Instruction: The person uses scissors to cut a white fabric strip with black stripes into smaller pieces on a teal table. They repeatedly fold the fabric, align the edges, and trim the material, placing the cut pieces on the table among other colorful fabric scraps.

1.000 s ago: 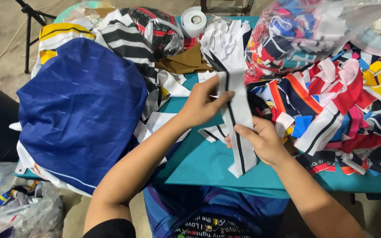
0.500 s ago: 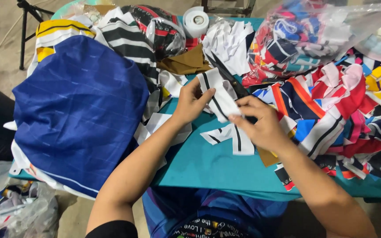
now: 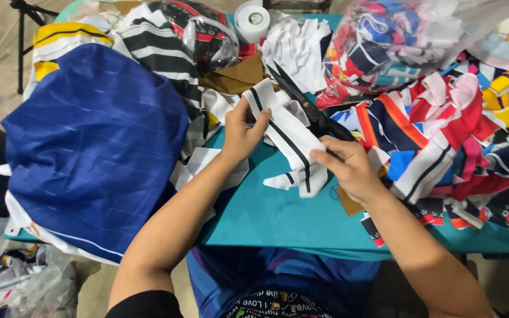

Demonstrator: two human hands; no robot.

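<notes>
We hold the white strip with a black stripe (image 3: 287, 132) over the teal table (image 3: 278, 218): our left hand (image 3: 243, 132) pinches its upper end, our right hand (image 3: 349, 168) grips the lower part. We seem to be straightening it; the next move needs it kept taut, beside the black scissors (image 3: 307, 103).

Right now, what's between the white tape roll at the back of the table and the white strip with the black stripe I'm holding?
In the head view, a heap of white fabric pieces lies between the tape roll and the striped strip, with the black scissors just beside it.
</notes>
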